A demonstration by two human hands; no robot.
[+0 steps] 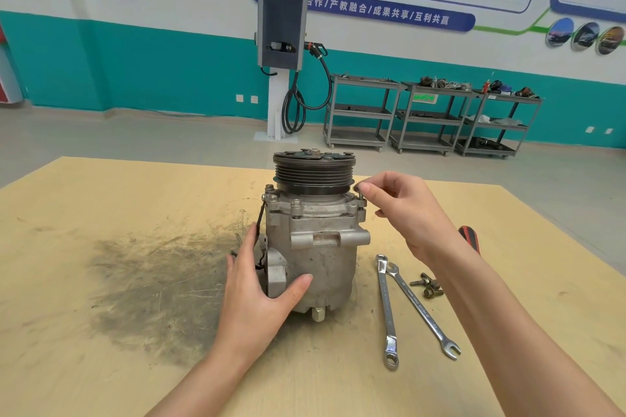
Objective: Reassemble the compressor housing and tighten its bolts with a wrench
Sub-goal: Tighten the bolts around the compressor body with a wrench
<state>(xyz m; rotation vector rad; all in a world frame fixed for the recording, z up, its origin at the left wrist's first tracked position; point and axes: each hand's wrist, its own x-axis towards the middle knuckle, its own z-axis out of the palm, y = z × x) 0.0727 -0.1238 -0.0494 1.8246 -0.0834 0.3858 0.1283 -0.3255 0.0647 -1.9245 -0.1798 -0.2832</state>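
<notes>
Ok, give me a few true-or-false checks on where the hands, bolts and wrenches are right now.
1. The right hand pinches a bolt at the upper right flange of the grey cast-metal compressor. True.
2. The left hand holds a wrench. False: it grips the compressor's lower left side.
3. Two shiny steel wrenches lie on the tan wooden table, right of the compressor. True.
4. The compressor lies on its side. False: it stands upright, black grooved pulley on top.
5. No loose bolts remain on the table. False: a few small bolts lie beside the wrenches.
</notes>
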